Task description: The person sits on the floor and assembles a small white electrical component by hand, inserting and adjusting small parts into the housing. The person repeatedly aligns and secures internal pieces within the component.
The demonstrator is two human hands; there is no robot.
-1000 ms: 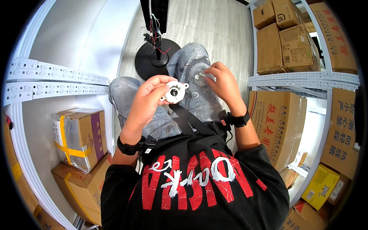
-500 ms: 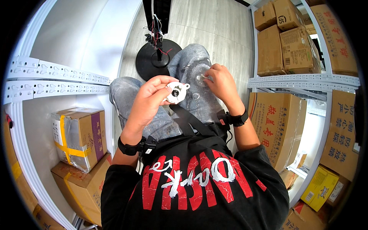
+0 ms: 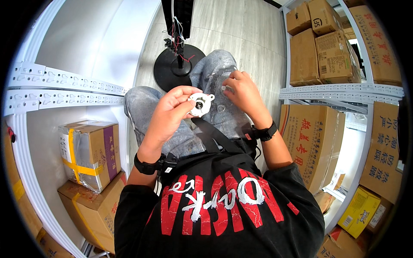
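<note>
In my left hand (image 3: 175,107) I grip a round white plastic part (image 3: 206,104) by its near-left edge, thumb on top. It has a dark hole in its middle and a small looped tab at its upper right. My right hand (image 3: 243,91) hovers over my right knee, fingers bent. A small whitish piece (image 3: 223,88) shows at its fingertips; it is too small to name. The two hands are apart, both above my lap in grey jeans (image 3: 172,139).
Ahead stands a black post on a round base (image 3: 162,71), with loose wires (image 3: 176,36) hanging on it. White metal shelving (image 3: 64,86) flanks me on both sides. Cardboard boxes fill the right shelves, including a large carton (image 3: 307,142); a taped box (image 3: 90,157) sits at left.
My right hand has turned slightly and its fingers have shifted a little, with the small whitish piece at the fingertips. The left hand holds the white part much as before.
</note>
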